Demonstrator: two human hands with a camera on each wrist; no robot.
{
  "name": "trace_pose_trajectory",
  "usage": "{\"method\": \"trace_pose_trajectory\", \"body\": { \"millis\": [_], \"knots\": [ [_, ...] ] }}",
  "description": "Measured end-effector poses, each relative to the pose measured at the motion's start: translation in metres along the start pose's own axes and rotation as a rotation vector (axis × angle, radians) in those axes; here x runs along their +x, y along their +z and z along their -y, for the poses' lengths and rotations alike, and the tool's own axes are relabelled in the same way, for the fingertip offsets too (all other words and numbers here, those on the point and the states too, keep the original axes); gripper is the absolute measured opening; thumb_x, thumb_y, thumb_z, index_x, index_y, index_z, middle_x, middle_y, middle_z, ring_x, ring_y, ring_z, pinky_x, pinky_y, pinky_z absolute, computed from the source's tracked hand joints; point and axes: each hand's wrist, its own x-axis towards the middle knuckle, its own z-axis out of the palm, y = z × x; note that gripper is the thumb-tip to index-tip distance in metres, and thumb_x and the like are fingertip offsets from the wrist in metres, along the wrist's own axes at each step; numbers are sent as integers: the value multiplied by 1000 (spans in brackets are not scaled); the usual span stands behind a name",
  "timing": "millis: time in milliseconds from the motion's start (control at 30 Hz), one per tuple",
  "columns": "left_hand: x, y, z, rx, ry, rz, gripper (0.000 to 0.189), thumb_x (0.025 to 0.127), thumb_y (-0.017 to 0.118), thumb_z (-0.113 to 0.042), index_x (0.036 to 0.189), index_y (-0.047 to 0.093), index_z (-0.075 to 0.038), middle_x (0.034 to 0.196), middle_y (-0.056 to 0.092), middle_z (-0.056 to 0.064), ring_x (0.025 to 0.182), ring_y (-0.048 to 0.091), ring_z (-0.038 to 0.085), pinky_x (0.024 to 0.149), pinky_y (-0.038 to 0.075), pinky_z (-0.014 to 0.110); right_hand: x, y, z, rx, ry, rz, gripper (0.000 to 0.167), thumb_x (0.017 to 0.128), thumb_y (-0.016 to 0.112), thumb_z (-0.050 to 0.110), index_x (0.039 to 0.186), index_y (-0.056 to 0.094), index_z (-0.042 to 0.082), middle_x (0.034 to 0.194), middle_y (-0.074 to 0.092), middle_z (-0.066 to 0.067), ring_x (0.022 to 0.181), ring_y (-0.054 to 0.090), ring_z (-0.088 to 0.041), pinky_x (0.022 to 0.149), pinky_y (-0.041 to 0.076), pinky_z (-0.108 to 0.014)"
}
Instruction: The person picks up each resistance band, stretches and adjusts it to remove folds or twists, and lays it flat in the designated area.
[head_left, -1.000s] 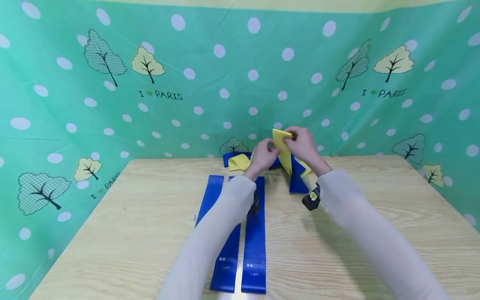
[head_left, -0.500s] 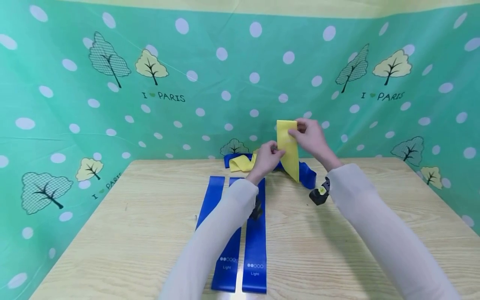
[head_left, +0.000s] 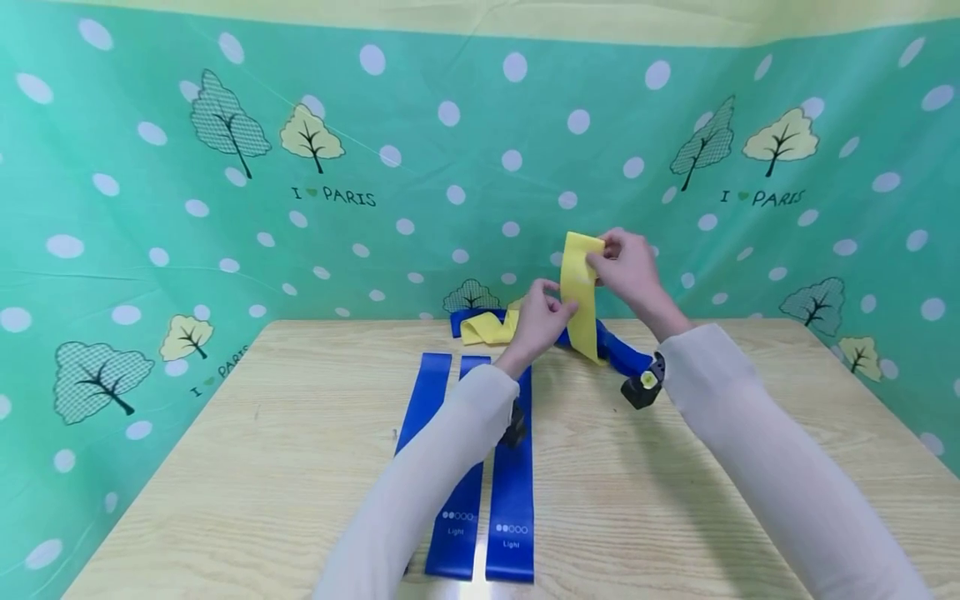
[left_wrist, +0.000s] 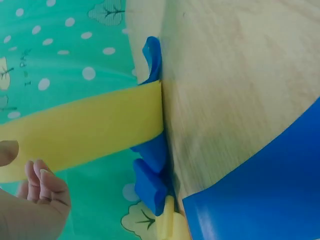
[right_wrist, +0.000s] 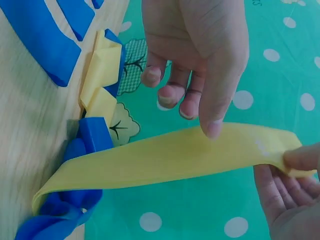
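Observation:
A yellow resistance band (head_left: 579, 287) hangs in a long flat strip from my right hand (head_left: 632, 265), which pinches its upper end between thumb and fingers. The right wrist view shows this grip on the band's end (right_wrist: 295, 170) at the lower right. My left hand (head_left: 536, 321) is beside the strip, fingers loosely bent and apart, thumb tip at the band's edge in the right wrist view. Behind and below, crumpled blue bands (head_left: 622, 354) lie at the table's back edge, and the yellow strip's lower end hangs over them.
Two flat blue bands, a left one (head_left: 429, 379) and a right one (head_left: 513, 500), lie lengthwise on the wooden table (head_left: 300, 467), partly under my left arm. Another yellow band (head_left: 487, 329) lies folded at the back edge. A green patterned cloth (head_left: 420, 108) hangs behind.
My right hand has risen and moved right, drawing the yellow band up and straighter out of the blue pile. The left hand has shifted slightly right, its fingers spreading from the strip.

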Motion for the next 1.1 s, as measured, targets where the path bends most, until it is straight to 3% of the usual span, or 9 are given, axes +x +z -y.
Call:
{"method": "trace_pose_trajectory", "body": {
  "millis": [100, 267, 367, 467, 633, 767, 900, 1100],
  "knots": [
    [-7, 2, 1, 17, -27, -3, 38, 96, 58, -20, 124, 40, -2, 75, 46, -1, 61, 44, 11, 55, 38, 20, -4, 3, -3, 57, 97, 11, 32, 93, 50, 4, 122, 51, -9, 115, 58, -29, 96, 63, -33, 65, 58, -22],
    [-20, 5, 1, 13, -108, 60, 21, 97, 53, -19, 101, 60, 0, 76, 55, 2, 64, 52, 14, 53, 40, 19, -12, 6, -12, 195, 251, 29, 42, 92, 46, 1, 132, 38, -8, 127, 52, -28, 98, 62, -28, 73, 57, -22],
    [-26, 9, 0, -66, -177, 130, 27, 99, 49, -22, 96, 68, -3, 78, 63, 5, 66, 59, 20, 52, 42, 21, -20, 11, -19, 315, 336, 21, 47, 91, 45, -2, 135, 30, -8, 129, 47, -26, 83, 64, -16, 73, 56, -18],
    [-32, 13, -1, -160, -260, 150, 32, 100, 47, -30, 107, 68, -6, 88, 68, 5, 75, 65, 23, 56, 45, 23, -31, 19, -25, 457, 394, -2, 52, 89, 46, -5, 136, 24, -8, 121, 45, -20, 71, 61, -6, 69, 54, -13],
    [-42, 18, 2, -307, -359, 123, 36, 100, 46, -36, 115, 64, -9, 101, 68, 5, 82, 64, 20, 66, 48, 27, -54, 35, -33, 632, 431, -17, 56, 88, 46, -9, 137, 20, -8, 118, 44, -12, 86, 57, -8, 72, 52, -12],
    [-47, 20, 9, -328, -357, 70, 32, 98, 52, -33, 110, 63, -6, 103, 65, 5, 80, 60, 12, 74, 50, 31, -70, 43, -38, 649, 486, 17, 54, 91, 47, -5, 139, 23, -7, 128, 38, -12, 96, 53, -11, 77, 52, -13],
    [-50, 16, 15, -293, -343, 1, 28, 94, 58, -21, 117, 63, -5, 107, 64, 7, 81, 55, 10, 73, 49, 28, -86, 49, -46, 610, 510, 78, 44, 93, 50, 0, 133, 33, -7, 126, 41, -13, 89, 57, -8, 80, 54, -17],
    [-56, 12, 23, -236, -337, -25, 21, 92, 58, -8, 110, 62, 1, 98, 61, 7, 76, 54, 10, 74, 53, 31, -104, 53, -63, 613, 512, 211, 42, 98, 50, 13, 131, 40, -11, 101, 59, -2, 80, 63, -5, 77, 55, -17]
  ]
}}
